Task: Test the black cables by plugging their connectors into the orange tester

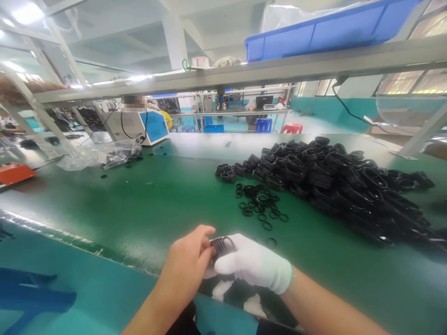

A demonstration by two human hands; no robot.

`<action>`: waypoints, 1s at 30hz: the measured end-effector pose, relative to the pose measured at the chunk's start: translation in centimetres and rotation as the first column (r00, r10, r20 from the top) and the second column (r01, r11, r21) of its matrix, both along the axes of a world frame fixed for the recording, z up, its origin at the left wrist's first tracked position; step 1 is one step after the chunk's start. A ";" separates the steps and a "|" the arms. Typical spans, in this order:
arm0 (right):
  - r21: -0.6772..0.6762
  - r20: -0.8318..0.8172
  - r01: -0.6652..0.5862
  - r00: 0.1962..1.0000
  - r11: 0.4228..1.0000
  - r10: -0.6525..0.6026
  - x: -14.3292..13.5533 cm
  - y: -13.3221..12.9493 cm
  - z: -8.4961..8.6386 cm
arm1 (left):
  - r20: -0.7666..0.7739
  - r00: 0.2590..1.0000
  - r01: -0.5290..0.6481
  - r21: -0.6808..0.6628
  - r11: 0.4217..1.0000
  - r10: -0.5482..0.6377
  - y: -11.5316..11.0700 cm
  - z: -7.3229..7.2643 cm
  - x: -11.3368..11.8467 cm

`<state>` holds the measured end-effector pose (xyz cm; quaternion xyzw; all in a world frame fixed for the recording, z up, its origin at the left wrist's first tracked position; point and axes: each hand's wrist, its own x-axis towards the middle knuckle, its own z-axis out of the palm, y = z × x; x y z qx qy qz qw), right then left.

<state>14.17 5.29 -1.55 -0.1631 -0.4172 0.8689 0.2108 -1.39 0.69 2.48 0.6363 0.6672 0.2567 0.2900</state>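
In the head view, the gloved right hand (253, 263) holds a short stack of black rings (222, 246) over the near edge of the green desk (167, 200), its thumb closed across the front of the stack. The bare left hand (190, 253) meets it from the other side, its fingers bent and narrow, with their tips touching the left end of the stack; whether they pinch a ring of their own I cannot tell. Below the hands lie crumpled white pieces (254, 305), near the desk's edge.

Beyond the hands, loose thin rings (258, 200) are scattered on the desk, some overlapping. Just behind and to the right of them rises a large heap of black ring bundles (324, 177). Farther left, a clear plastic bag (94, 156) lies in front of a white and blue machine (139, 125), and an orange box (16, 173) sits at the far left. A blue bin (324, 35) rests on the shelf (209, 78) above the desk.
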 end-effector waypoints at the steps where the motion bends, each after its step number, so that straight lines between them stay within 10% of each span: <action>1: -0.010 -0.004 0.010 1.000 1.000 -0.010 0.0 0.0 -0.1 | 0.023 1.000 0.011 -0.031 0.999 -0.010 0.2 0.1 0.1; 9: -0.046 0.157 -0.043 0.986 0.998 0.050 -0.6 -0.3 -0.4 | -0.065 0.997 0.036 -0.100 0.994 -0.043 1.4 -0.2 0.8; 21: -0.082 0.180 -0.124 0.974 0.989 0.137 -1.3 -0.8 -1.1 | -0.248 0.933 0.311 0.191 0.931 -0.261 0.2 -2.9 0.1; 30: -0.104 0.142 -0.128 0.980 0.986 0.142 -1.2 -1.2 -1.5 | -0.273 0.904 0.340 -0.008 0.940 -0.329 0.1 -0.7 -0.2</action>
